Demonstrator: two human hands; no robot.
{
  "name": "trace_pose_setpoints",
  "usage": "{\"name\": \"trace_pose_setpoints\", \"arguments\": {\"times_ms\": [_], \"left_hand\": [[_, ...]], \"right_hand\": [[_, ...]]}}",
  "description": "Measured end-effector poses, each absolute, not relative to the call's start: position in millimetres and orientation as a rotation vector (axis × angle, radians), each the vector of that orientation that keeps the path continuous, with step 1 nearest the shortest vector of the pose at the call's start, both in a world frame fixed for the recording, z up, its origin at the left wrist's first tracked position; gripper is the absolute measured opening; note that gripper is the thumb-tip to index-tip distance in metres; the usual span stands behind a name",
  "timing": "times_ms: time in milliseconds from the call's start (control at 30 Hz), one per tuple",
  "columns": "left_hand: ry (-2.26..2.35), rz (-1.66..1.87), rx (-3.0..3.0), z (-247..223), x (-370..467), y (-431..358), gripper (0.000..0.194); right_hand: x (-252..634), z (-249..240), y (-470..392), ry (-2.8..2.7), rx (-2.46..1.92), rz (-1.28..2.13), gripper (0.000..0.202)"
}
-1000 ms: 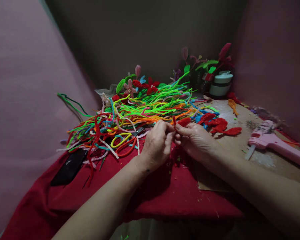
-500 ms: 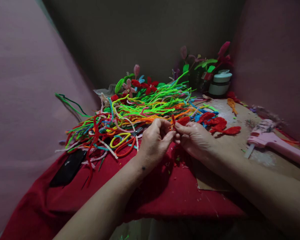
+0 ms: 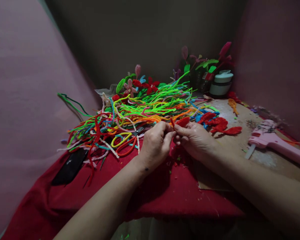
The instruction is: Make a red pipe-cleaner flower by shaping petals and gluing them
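My left hand point(image 3: 156, 141) and my right hand point(image 3: 196, 138) meet over the front of the table, fingertips pinched together. Between them is a red pipe cleaner point(image 3: 172, 122), one short end poking up above the fingers. Its lower part is hidden by the fingertips. A red fuzzy petal point(image 3: 183, 122) shows just above my right fingers; whether it joins the held piece I cannot tell. Right of my right hand lie more red petals point(image 3: 219, 125). Close to my left hand are scissors point(image 3: 126, 146) with yellow and red handles.
A heap of colourful pipe cleaners point(image 3: 150, 108) spreads behind my hands. Finished fuzzy flowers point(image 3: 151, 86) lie beyond it. A pink glue gun point(image 3: 267, 136) rests on brown cardboard point(image 3: 237, 146) at right, a lidded jar point(image 3: 221, 83) behind. A black phone point(image 3: 69, 168) lies left on red cloth point(image 3: 150, 196).
The view has shifted slightly. Both hands stay together at the same spot, and the upright red end now leans a little more to the left.
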State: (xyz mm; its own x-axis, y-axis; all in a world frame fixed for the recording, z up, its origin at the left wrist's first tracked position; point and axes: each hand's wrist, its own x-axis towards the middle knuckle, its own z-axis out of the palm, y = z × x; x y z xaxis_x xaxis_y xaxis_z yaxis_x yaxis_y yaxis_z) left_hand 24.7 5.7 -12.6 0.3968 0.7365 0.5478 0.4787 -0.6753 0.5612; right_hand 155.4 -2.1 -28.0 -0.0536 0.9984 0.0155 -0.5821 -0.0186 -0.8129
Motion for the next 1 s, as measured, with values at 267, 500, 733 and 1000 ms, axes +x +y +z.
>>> {"name": "trace_pose_setpoints", "arguments": {"times_ms": [267, 500, 733, 1000], "left_hand": [[0.953, 1.037, 2.093, -8.9, 27.5, 4.5, 0.008], [1.132, 1.152, 1.788, 21.6, -11.4, 3.6, 0.012], [1.883, 0.242, 2.44, 1.1, -94.9, 33.0, 0.014], [1.929, 0.003, 2.532, -12.7, -95.3, 42.9, 0.013]], "right_hand": [[154.9, -26.8, -3.1, -0.77, -0.742, 1.505, 0.027], [162.8, -21.4, 2.2, -0.729, -0.754, 1.437, 0.023], [163.1, -26.2, 3.0, -0.722, -0.659, 1.586, 0.02], [165.4, -25.3, 2.9, -0.698, -0.547, 1.713, 0.02]]}}
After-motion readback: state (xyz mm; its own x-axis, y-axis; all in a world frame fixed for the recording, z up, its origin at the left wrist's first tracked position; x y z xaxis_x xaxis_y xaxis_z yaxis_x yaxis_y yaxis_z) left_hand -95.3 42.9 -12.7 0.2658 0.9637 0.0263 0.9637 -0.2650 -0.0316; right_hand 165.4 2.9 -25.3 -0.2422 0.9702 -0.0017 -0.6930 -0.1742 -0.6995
